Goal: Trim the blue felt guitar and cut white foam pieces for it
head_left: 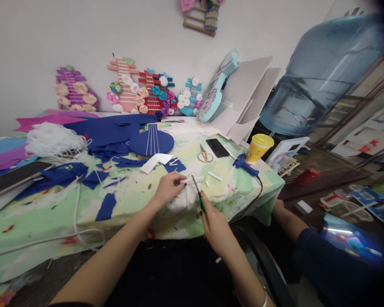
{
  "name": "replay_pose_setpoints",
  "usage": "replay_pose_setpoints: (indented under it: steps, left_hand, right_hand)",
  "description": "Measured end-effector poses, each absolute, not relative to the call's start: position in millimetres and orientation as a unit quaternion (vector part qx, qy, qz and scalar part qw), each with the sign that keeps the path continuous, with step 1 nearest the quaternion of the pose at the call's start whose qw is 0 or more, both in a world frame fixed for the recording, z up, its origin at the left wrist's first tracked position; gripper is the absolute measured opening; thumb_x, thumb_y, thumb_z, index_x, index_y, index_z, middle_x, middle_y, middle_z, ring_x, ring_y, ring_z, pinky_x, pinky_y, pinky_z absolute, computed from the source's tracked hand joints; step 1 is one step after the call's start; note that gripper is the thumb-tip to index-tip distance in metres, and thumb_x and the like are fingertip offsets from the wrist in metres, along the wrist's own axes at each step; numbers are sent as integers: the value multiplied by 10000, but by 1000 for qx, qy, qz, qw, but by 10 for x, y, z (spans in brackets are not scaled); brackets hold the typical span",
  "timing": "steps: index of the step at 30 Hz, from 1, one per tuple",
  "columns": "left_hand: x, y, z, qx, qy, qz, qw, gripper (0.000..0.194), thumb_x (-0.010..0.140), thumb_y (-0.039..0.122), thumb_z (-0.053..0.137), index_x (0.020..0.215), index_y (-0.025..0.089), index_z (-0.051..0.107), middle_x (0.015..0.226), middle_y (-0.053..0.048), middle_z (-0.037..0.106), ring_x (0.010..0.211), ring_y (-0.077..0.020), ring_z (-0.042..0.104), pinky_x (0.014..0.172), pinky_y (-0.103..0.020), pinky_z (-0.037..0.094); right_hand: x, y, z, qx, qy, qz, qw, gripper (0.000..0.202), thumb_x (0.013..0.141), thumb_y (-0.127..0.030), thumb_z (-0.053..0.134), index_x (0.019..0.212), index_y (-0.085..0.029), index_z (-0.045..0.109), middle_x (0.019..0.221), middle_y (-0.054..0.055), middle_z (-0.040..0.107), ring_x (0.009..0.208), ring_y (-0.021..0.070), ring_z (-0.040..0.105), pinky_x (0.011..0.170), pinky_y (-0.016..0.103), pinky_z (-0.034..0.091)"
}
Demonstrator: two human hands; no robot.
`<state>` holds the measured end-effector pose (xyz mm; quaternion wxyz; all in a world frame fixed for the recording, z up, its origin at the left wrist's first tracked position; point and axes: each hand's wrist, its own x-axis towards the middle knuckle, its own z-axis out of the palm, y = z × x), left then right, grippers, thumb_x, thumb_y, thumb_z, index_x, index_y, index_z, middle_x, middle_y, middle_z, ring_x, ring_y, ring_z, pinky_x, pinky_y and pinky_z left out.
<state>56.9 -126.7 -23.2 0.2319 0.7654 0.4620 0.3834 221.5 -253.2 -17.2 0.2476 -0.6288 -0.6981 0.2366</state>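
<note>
My right hand [215, 224] is wrapped round the green and black handle of a craft knife [202, 204], its blade pointing up and away from me. My left hand [168, 187] pinches a small white strip [194, 180] near the table's front edge, right beside the blade. Whether blade and strip touch, I cannot tell. Small white offcuts [213, 175] lie to the right of the knife. Beyond my left hand are a bent white sheet piece [155, 162] and a blue scrap [176, 165] with tiny white bits on it.
Gold-handled scissors [205, 156], a black phone [217, 147], a blue glue gun [245, 164] with a cord and a yellow cup [260, 147] stand right. A blue disc with white strings [152, 141] lies behind. Another person's arm [291, 221] shows at right.
</note>
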Motion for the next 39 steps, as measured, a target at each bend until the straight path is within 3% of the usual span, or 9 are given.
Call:
replay_pose_setpoints:
  steps: [4,13,39]
  left_hand:
    - [564,-1256,-248,766,461,387,224,198,713,179,597,880,154,700,725,-27,626,616,-126,539,607,-246,433]
    - [557,-1256,-236,757,478,377,238,176,704,196,609,847,153,703,695,-24,644,595,-127,541,606,-250,434]
    - [551,-1262,-234,756,467,385,248,178,706,186,618,857,135,697,751,-38,651,609,-122,541,612,-249,438]
  right_hand:
    - [2184,-2523,-170,-634,-708,210,230,594,879,-128,306,1453,-157,156,959,152,612,844,218,583,750,359,465]
    - [2153,-2487,-127,-635,-715,200,212,609,864,-110,311,1452,-140,154,973,167,626,901,240,588,788,384,457]
    - [2140,-2420,-55,-645,-712,202,191,606,859,-109,331,1446,-142,183,966,156,641,841,213,599,769,325,433]
